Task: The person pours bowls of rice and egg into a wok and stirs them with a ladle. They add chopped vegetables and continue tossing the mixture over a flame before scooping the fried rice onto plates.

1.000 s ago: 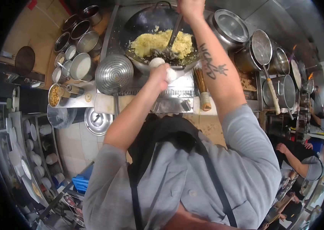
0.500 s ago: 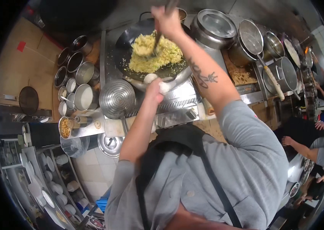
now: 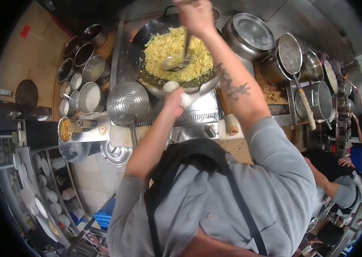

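My right hand [image 3: 197, 18] is wrapped round the handle of a metal ladle [image 3: 178, 62] above the far side of the wok. The ladle's bowl rests low in a heap of yellow fried rice [image 3: 164, 45], with green bits in it. Dark and round, the wok [image 3: 140, 37] stands on the stove. At its near edge my left hand [image 3: 173, 104] is closed on a bunched white cloth [image 3: 185, 100], pressed near the wok's rim. Whatever part of the wok lies under the cloth is hidden.
A perforated strainer [image 3: 127, 103] lies left of the wok, beside several metal pots [image 3: 94, 68]. To the right stand a lidded pot [image 3: 249, 36] and a mesh skimmer [image 3: 290, 53] on a pot. Another person [image 3: 345, 188] is at the far right.
The ladle has come down into the rice, its bowl now showing nearer me. My right hand has shifted up and slightly right. The rice lies more spread out; my left hand keeps its grip.
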Available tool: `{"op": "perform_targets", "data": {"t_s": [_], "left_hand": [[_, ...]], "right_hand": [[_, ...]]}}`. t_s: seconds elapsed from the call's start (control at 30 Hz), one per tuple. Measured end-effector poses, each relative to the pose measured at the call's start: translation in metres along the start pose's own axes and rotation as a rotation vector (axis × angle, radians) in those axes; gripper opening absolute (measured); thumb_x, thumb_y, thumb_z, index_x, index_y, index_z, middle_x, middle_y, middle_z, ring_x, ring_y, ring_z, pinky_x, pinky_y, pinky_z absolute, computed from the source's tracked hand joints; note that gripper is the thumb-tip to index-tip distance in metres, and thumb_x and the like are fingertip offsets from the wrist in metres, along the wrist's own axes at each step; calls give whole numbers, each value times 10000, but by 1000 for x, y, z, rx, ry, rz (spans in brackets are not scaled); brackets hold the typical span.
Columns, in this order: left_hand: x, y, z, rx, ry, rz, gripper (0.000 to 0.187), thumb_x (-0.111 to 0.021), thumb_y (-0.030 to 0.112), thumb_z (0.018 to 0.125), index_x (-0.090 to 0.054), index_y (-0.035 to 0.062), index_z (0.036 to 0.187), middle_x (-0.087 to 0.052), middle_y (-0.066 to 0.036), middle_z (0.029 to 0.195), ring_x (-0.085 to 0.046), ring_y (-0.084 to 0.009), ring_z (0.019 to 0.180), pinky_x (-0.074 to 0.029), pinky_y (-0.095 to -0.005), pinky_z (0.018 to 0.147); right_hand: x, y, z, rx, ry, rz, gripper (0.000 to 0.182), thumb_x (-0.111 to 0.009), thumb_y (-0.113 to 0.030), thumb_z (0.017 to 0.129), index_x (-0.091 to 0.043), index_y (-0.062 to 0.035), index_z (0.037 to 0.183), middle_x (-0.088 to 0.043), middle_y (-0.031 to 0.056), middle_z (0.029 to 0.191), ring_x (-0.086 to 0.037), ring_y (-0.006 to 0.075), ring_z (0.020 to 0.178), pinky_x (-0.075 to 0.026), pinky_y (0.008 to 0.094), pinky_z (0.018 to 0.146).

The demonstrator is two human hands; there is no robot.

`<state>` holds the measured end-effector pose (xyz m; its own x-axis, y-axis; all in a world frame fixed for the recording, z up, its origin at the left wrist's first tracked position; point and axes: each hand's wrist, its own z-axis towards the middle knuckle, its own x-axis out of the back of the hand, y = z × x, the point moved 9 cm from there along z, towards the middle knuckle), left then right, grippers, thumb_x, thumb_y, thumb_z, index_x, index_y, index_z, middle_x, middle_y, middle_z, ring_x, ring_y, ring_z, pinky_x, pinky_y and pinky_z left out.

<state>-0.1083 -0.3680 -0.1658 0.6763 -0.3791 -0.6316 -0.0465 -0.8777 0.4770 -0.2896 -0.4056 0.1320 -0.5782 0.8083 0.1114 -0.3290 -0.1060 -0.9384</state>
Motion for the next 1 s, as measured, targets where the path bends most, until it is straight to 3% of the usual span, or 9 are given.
{"op": "perform_targets", "data": {"t_s": [0.13, 0.27, 0.4, 0.43, 0.47, 0.53, 0.8, 0.93, 1.0], "left_hand": [[0, 2, -7, -43, -4, -27, 274, -533, 19, 841, -476, -83, 1089, -592, -181, 1029, -658, -328, 911, -576, -446, 802], [2, 3, 1, -57, 6, -45, 217, -538, 13, 828, -514, -57, 1033, -612, -178, 992, -661, -319, 863, -580, -453, 768], [9, -12, -4, -3, 66, -42, 212, -534, 41, 852, -515, -58, 1038, -616, -201, 1009, -663, -329, 879, -584, -444, 726], [14, -20, -6, 3, 61, -11, 230, -536, 49, 858, -505, -71, 1051, -614, -206, 1022, -665, -332, 892, -590, -435, 702], [10, -21, -5, -6, 41, 21, 249, -538, 58, 864, -496, -84, 1064, -611, -212, 1035, -668, -335, 904, -595, -427, 678], [-22, -6, -93, -38, 47, -72, 251, -539, 64, 865, -508, -77, 1071, -625, -189, 976, -674, -322, 870, -593, -422, 676], [-2, -13, -76, 41, 29, 47, 253, -501, 68, 907, -457, -93, 1097, -614, -238, 1072, -661, -374, 936, -586, -485, 802], [27, -53, -127, -323, -61, 15, 294, -518, -22, 851, -504, -86, 1137, -609, -238, 1102, -643, -363, 1005, -578, -501, 827], [6, -39, -133, -143, 76, -45, 239, -500, -30, 834, -496, -89, 1065, -621, -234, 1039, -669, -370, 914, -586, -502, 797]], "right_hand": [[-38, 19, -23, 198, -188, -102, 248, -661, -211, 832, -620, -68, 634, -586, 13, 610, -591, 130, 635, -446, 316, 554], [97, 35, 80, 182, 261, 24, 379, -628, -245, 889, -531, -77, 564, -475, -9, 482, -446, 102, 397, -327, 288, 386], [73, 60, 7, 158, 347, 301, 385, -625, -172, 883, -480, -41, 551, -492, 12, 511, -463, 111, 421, -355, 282, 403], [68, 54, -3, 31, 331, 54, 372, -602, -137, 876, -462, -39, 545, -478, 18, 501, -460, 119, 418, -359, 283, 405], [49, 48, 11, -8, 110, 264, 334, -586, -94, 851, -459, -45, 545, -462, 30, 487, -448, 127, 404, -358, 289, 386], [46, -3, 2, -306, 75, 184, 281, -588, -244, 906, -507, -117, 669, -358, -45, 501, -334, 102, 380, -256, 278, 366], [29, 38, 6, 95, 243, 228, 341, -607, -163, 895, -441, -100, 604, -428, 6, 485, -424, 135, 376, -329, 293, 355], [35, -48, -2, 181, -19, 419, 388, -608, -243, 916, -433, -87, 608, -399, 30, 474, -398, 152, 384, -329, 302, 388], [28, -82, -9, 112, -12, 426, 375, -598, -263, 919, -421, -105, 629, -364, 15, 473, -367, 153, 379, -314, 311, 383]]}}
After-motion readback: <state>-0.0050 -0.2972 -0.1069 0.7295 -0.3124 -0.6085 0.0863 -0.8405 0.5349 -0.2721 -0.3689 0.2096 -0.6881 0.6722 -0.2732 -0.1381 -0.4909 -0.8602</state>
